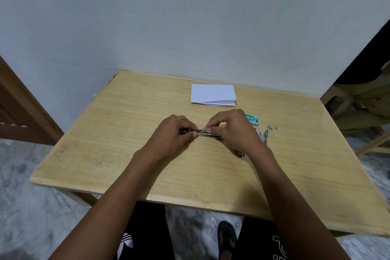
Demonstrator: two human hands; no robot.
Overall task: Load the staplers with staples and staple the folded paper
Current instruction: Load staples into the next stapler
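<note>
The stapler [207, 135] is held low over the middle of the wooden table [147, 164], lying lengthwise between the person's two hands. The left hand [173, 133] grips its left end, fingers curled round the body and the thumb pressed along the near side. The right hand [232, 129] meets it from the other end, thumb and forefinger pinching a small pale part on top of the stapler; from where I stand it is too small to tell what that part is. The other fingers are curled under. Behind the hands, near the wall, lies the folded paper [213, 94], well apart from them. A green staple box [253, 120] sits just beside the right hand, with loose staples [272, 127] near it, and a second stapler [266, 137] shows partly behind the right wrist.
</note>
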